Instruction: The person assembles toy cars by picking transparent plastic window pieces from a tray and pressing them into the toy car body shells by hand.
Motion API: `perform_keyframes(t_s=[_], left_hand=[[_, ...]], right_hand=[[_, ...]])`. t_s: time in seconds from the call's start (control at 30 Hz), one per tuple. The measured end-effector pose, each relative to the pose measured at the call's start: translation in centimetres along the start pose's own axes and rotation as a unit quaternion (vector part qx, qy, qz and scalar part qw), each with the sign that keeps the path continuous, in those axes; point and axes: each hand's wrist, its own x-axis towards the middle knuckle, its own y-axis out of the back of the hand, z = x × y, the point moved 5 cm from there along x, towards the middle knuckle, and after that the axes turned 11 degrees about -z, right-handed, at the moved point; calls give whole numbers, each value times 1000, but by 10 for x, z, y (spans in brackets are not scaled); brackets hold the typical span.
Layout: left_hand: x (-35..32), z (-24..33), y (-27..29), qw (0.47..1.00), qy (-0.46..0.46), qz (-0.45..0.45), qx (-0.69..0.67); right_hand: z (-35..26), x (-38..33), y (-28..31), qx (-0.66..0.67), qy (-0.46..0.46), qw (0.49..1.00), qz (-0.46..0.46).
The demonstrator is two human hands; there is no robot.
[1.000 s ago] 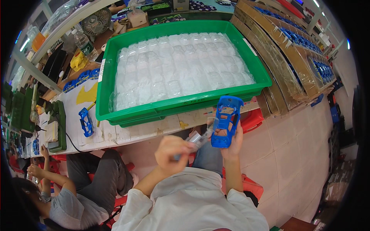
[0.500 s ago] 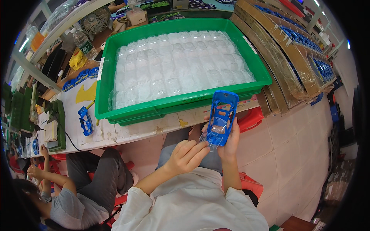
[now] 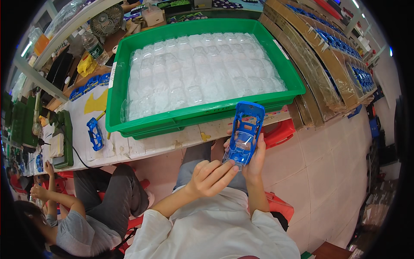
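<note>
In my right hand (image 3: pixel 256 162) is a blue toy car body (image 3: pixel 249 113), inside facing up, its long side running away from me. My fingers wrap its right side and underside. A clear plastic window piece (image 3: pixel 244 139) lies in the car body's near half, partly sticking out past the near left edge. The fingers of my left hand (image 3: pixel 211 178) are closed at that near end, fingertips on the clear piece. Whether the piece is fully seated cannot be made out.
A green tray (image 3: pixel 202 113) of clear plastic window pieces stands on the table. Left of it lies another blue car body (image 3: pixel 95 134). Cardboard trays (image 3: pixel 317 64) holding blue parts are stacked at right. A co-worker (image 3: pixel 82 224) sits to my left, beside a green machine (image 3: pixel 65 140).
The clear window piece has shifted further into the car body, and its near end sticks out less. My left fingertips have moved slightly right, up against the car's near end.
</note>
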Motion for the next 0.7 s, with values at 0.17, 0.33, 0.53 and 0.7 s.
perform_keyframes(t_s=[0.17,0.33,0.53,0.7], left_hand=[[0,4,-1,1000,-16,4,7],[-3,8,-5,1000,-17,1,19],[-1,5,-8,999,2,-3,39],[0,-3,-9,999,43,22,19]], right_hand=[[-2,-1,-2,3,5,1000,-3],[-3,-4,-4,6,-1,1000,-3],[2,-5,-7,-16,-27,999,40],[1,-6,-11,-20,-38,998,46]])
